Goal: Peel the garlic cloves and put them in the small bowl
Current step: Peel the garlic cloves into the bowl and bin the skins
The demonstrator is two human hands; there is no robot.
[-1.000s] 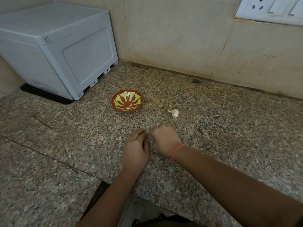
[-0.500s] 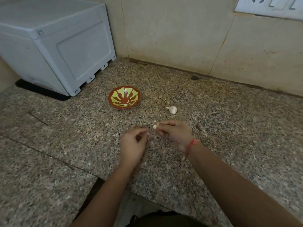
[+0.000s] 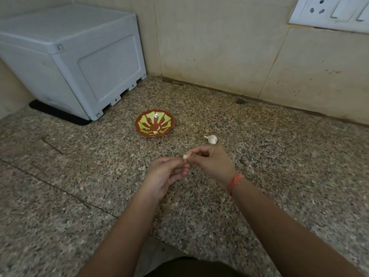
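Above a speckled granite countertop (image 3: 79,176), a person's left hand (image 3: 165,174) is curling its fingers, with the thumb and forefinger nipping the near edge of a garlic clove (image 3: 185,156). The right hand (image 3: 211,162), wearing an orange wristband (image 3: 235,181), is pinching the same clove between its thumb and forefinger, its other fingers bent. Half a second ago the left fingertips were just short of the clove; a second ago both hands were lying knuckles-up, low on the stone. Just beyond the right hand, a garlic bulb (image 3: 212,139) is lying on the counter. Farther left, the small bowl (image 3: 137,124) is holding pale peeled pieces (image 3: 157,128). A grey box (image 3: 89,66) is standing far left, a switch plate (image 3: 329,13) far right.
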